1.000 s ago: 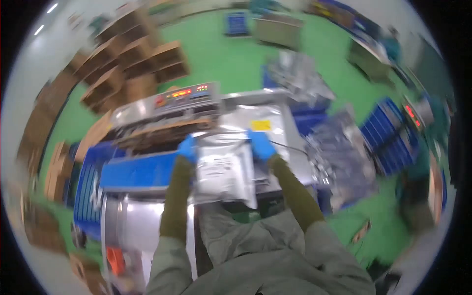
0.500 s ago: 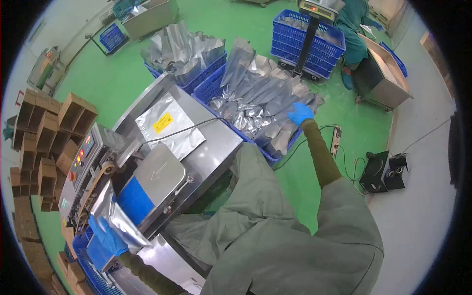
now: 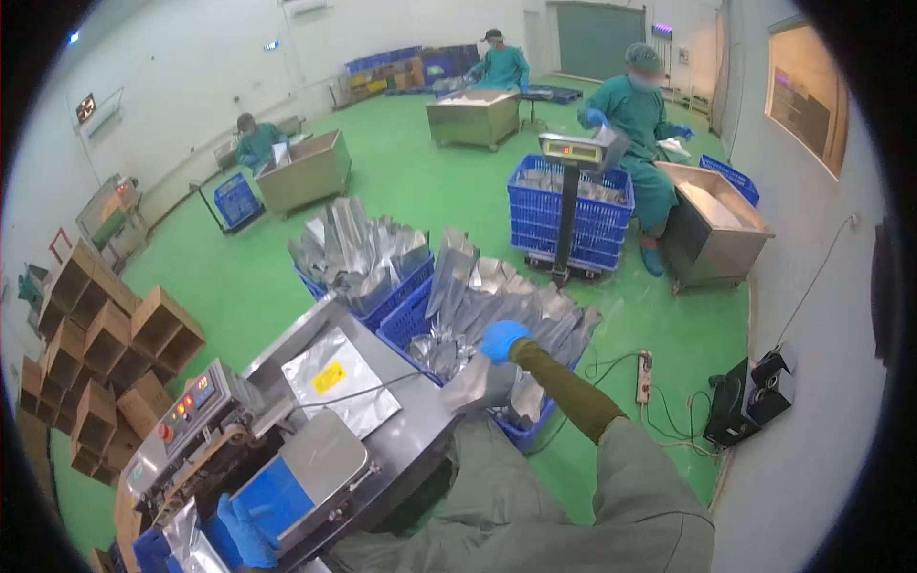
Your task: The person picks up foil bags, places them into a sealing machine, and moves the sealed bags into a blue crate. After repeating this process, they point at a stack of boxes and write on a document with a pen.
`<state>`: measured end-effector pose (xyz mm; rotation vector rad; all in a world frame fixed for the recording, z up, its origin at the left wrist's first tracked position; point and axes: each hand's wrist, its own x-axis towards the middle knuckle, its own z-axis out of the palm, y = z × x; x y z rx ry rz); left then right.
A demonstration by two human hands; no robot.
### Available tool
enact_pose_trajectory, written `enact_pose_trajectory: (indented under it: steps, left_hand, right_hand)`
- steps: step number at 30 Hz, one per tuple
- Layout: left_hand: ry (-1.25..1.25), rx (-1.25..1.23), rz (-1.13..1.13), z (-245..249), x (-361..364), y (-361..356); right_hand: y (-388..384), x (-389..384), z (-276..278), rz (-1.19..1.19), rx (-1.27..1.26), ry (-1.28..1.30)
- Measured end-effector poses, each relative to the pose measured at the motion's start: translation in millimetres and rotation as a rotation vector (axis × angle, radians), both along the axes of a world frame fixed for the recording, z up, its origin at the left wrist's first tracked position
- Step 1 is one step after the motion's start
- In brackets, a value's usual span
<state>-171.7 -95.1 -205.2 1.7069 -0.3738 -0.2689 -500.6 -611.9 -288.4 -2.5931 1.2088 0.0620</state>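
My right hand (image 3: 503,341), in a blue glove, is closed on a silver foil pouch (image 3: 476,385) at the front of a blue crate (image 3: 406,329) packed with foil pouches. My left hand (image 3: 246,535), also gloved in blue, is at the lower left beside the sealing machine's blue belt (image 3: 272,492), its fingers apart. Just left of it lies another foil pouch (image 3: 191,540) at the sealing machine (image 3: 196,406), partly cut off by the frame edge. A flat foil pouch with a yellow label (image 3: 330,378) rests on the steel table (image 3: 406,420).
A second crate of pouches (image 3: 358,248) stands behind. Cardboard boxes (image 3: 95,415) are stacked at left. A scale (image 3: 571,150) stands by a blue crate (image 3: 544,215). Co-workers in green gowns (image 3: 630,115) work at steel bins (image 3: 712,224). A power strip (image 3: 644,377) and cables lie at right.
The head view has tilted up, bringing co-workers into view. My right hand has moved from the crate's right side to its front, now gripping a pouch. My left hand has come off the pouch beside it.
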Motion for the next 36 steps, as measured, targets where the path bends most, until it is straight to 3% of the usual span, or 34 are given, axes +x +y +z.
enact_pose_trajectory:
  steps: [3, 4, 5, 7, 9, 11, 12, 14, 15, 16, 17, 18, 19, 21, 22, 24, 25, 27, 30, 33, 34, 36]
  left_hand:
    - [-0.117, -0.173, -0.024, -17.7, 17.3, -18.3]
    - [-0.107, -0.050, -0.067, 20.1, -19.6, -44.1]
    - [-0.097, 0.074, -0.111, 47.1, -44.5, -65.1]
    - [-0.225, -0.099, -0.421, 45.6, -50.8, -93.1]
    - [-0.342, -0.224, -0.630, 68.5, -64.6, -123.2]
    - [-0.426, -0.294, -0.605, 87.1, -68.3, -149.1]
    - [-0.424, -0.295, -0.598, 92.4, -64.9, -152.8]
    - [-0.318, -0.510, -0.452, 97.3, -51.8, -162.6]
    - [-0.269, -0.614, -0.380, 97.8, -43.8, -165.0]
    - [-0.280, -0.616, -0.381, 94.1, -33.1, -160.8]
    - [-0.332, -0.537, -0.207, 84.8, -20.9, -151.0]
    - [-0.381, -0.455, -0.033, 74.2, -12.6, -142.3]
    - [-0.394, -0.455, -0.031, 63.0, -12.0, -137.0]
    - [-0.502, -0.352, 0.166, 36.6, -13.6, -126.5]
    - [-0.510, -0.346, 0.174, 22.5, -6.9, -120.3]
    - [-0.365, -0.560, 0.208, 1.3, 3.8, -112.5]
    - [-0.360, -0.566, 0.216, 4.9, 2.2, -114.3]
    - [-0.440, -0.480, 0.201, 14.4, -6.0, -119.6]
    - [-0.495, -0.450, 0.173, 13.7, -6.1, -122.7]
    - [-0.454, -0.565, 0.222, 8.2, -2.4, -114.0]
    - [-0.461, -0.483, 0.152, 2.0, 8.6, -107.3]
    - [-0.469, -0.391, 0.104, -13.0, 27.8, -112.2]
  right_hand:
    - [63.3, 37.3, 123.3, 0.125, -0.139, -0.152]
    - [68.6, 50.0, 147.0, 0.296, -0.314, -0.147]
    - [76.3, 58.0, 166.9, 0.372, -0.443, -0.323]
    - [99.0, 65.8, 223.3, 0.423, -0.636, -0.448]
    - [126.9, 70.8, 278.8, 0.449, -0.694, -0.568]
    - [148.6, 80.4, 316.7, 0.473, -0.476, -0.754]
    - [150.1, 92.0, 320.4, 0.480, -0.474, -0.752]
    - [151.7, 118.7, 324.8, 0.394, 0.076, -0.980]
    - [149.7, 133.8, 318.1, 0.398, 0.072, -0.985]
    - [144.7, 150.7, 305.0, 0.586, -0.368, -0.883]
    - [142.2, 164.4, 293.5, 0.752, -0.808, -0.746]
    - [147.9, 174.9, 281.5, 0.769, -0.657, -0.790]
    - [157.2, 182.3, 267.9, 0.786, -0.503, -0.831]
    - [172.6, 185.1, 242.0, 0.680, 0.361, -0.932]
    - [171.3, 178.9, 233.2, 0.690, 0.368, -0.937]
    - [164.9, 162.7, 216.0, 0.407, 0.880, -1.189]
    - [167.8, 168.4, 203.8, 0.413, 0.878, -1.179]
    - [184.1, 174.7, 171.9, 0.715, 0.377, -1.154]
    - [181.1, 193.8, 151.3, 0.764, 0.292, -0.923]
    - [167.9, 188.1, 142.7, 0.685, 0.084, -0.975]
    - [170.7, 182.9, 145.0, 0.692, 0.090, -0.975]
    - [178.8, 175.6, 147.0, 0.599, 0.543, -1.109]
